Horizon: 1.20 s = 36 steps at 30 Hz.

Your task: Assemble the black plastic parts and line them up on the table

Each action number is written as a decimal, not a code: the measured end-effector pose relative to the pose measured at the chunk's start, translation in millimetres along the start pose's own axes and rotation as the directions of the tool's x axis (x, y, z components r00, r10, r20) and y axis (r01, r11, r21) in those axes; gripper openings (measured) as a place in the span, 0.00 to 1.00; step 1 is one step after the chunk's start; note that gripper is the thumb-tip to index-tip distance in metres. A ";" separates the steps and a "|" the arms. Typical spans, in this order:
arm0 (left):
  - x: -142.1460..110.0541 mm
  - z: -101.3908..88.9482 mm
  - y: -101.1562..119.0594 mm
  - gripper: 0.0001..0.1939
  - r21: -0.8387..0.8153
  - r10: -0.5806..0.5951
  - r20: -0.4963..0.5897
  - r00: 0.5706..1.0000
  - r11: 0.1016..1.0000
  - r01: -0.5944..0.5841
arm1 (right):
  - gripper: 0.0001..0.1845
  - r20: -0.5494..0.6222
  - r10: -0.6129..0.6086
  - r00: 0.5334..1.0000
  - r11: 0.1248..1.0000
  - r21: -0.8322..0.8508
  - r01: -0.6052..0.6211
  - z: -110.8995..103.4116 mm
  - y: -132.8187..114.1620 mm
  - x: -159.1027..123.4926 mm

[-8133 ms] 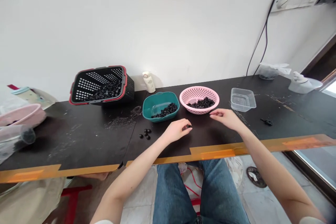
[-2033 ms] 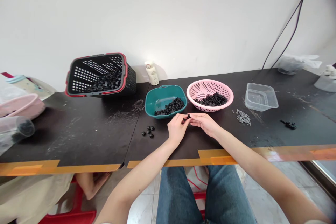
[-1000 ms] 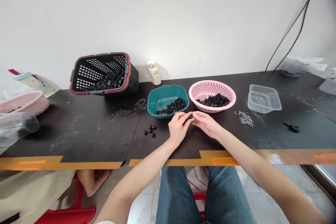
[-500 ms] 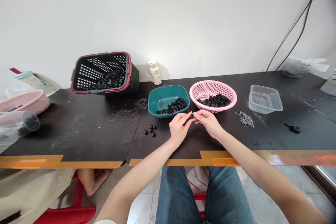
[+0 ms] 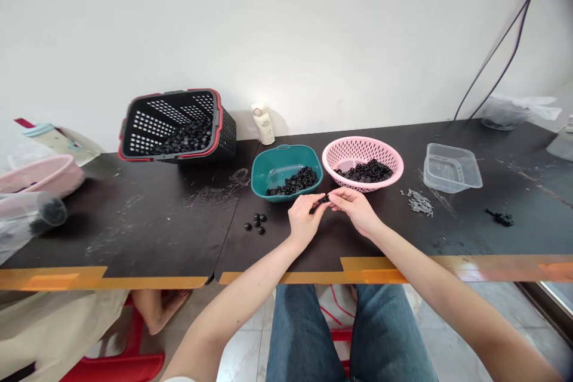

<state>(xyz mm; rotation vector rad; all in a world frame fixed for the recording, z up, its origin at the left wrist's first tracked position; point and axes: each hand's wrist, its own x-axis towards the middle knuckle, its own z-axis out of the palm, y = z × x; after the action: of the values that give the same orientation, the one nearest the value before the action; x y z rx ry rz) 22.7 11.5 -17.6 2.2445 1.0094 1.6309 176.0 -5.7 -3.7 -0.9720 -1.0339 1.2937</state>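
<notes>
We stretch both bare arms forward, slanting inward until our hands nearly meet in front of us. Our left arm (image 5: 250,286) bends at the elbow; our right arm (image 5: 439,277) reaches in from the lower right corner. Our left hand (image 5: 304,218) curves its fingers toward the thumb, tips pointing right. Our right hand (image 5: 358,212) shows its back, thumb and fingers pinched, tips pointing left. Whether the fingertips touch, we cannot tell.
</notes>
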 end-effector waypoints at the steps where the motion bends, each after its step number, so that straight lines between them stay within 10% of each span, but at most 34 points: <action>1: -0.1 0.1 0.0 0.10 -0.002 0.000 0.000 1.000 1.000 0.000 | 0.12 -0.001 -0.002 1.000 1.000 0.007 0.002 0.1 0.2 0.0; 36: -0.4 -0.4 -1.5 0.10 -0.006 0.049 0.014 0.999 0.999 -0.049 | 0.11 0.071 0.082 0.994 0.993 0.081 -0.088 -1.8 -5.4 -1.7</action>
<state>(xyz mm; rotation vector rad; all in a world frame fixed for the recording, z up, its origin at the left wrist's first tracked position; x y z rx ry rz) 21.7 12.2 -18.6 2.2908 0.9519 1.6333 179.1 -7.7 0.9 -0.9219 -0.9905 1.4376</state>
